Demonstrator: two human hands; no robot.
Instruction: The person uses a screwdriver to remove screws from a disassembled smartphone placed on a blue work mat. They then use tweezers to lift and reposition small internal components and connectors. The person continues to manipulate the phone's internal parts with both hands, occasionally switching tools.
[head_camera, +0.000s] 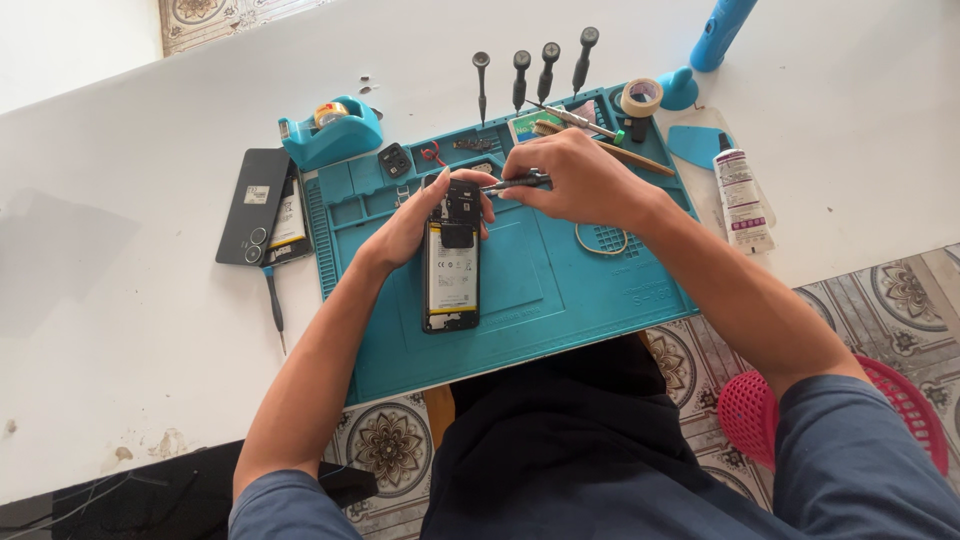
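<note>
An opened phone (452, 270) with its back off and battery showing lies lengthwise on the teal repair mat (560, 290). My left hand (425, 215) grips the phone's upper end from the left, fingers curled over its top. My right hand (570, 180) is closed on a small dark screwdriver (515, 183) held level, its tip pointing left at the phone's top edge by the camera section.
A teal tape dispenser (330, 130), a black phone back cover (254, 205) and another phone part sit left of the mat. Several screwdrivers (530, 70) stand behind it. A tape roll (641, 96), glue tube (742, 195), blue tool (720, 30) and red stool (760, 410) are on the right.
</note>
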